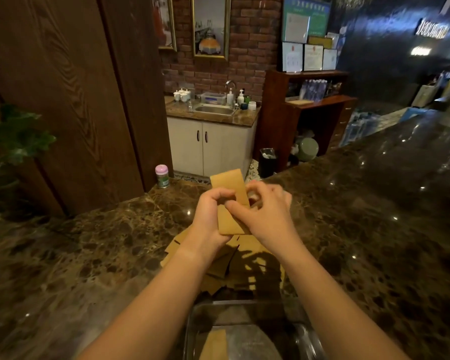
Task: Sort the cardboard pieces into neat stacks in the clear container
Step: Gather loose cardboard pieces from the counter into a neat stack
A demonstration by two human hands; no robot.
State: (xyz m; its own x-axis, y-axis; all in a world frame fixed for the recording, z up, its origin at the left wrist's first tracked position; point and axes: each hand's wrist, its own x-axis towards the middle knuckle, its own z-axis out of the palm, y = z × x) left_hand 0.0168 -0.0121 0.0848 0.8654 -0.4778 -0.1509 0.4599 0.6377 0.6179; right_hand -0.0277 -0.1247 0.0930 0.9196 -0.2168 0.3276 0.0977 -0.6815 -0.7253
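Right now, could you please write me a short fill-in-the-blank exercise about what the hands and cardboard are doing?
1. Both the left hand and the right hand grip the same ____ piece.
2. The loose pile lies on the ____ counter.
3. The clear container sits ____ to the person than the pile.

Missing words: cardboard; marble; nearer

Brick wall [247,35], sink cabinet [211,146], dark marble counter [374,203].
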